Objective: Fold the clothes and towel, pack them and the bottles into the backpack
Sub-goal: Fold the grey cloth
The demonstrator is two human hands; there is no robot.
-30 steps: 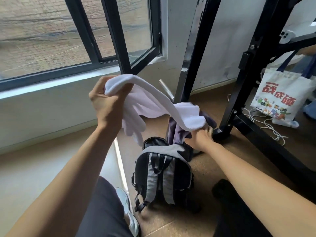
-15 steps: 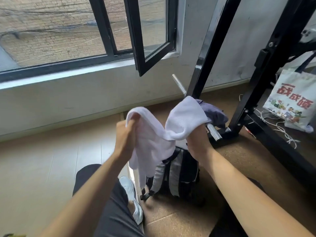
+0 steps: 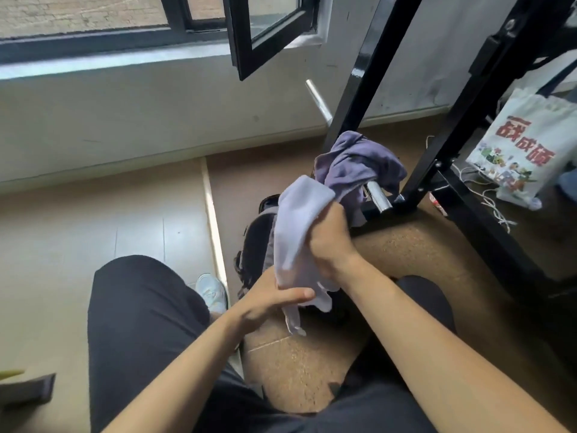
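Note:
A white towel (image 3: 296, 226) hangs bunched between my hands, above the backpack. My right hand (image 3: 331, 242) grips its upper part in a fist. My left hand (image 3: 274, 303) holds the lower part, thumb across the cloth. The black and grey backpack (image 3: 254, 242) stands on the floor behind the towel, mostly hidden by it. A purple garment (image 3: 356, 164) lies draped over a metal bar just beyond the backpack. No bottles are visible.
A black metal frame (image 3: 431, 170) rises to the right, with a chrome bar (image 3: 377, 195) at its foot. A printed tote bag (image 3: 527, 145) and white cords lie beyond it. My dark-trousered legs and a white shoe (image 3: 212, 292) fill the foreground. An open window stands at the back.
My hands have come down and together, bunching the towel from a spread stretch into a tight bundle over the backpack. My left hand dropped from the top corner to below my right hand.

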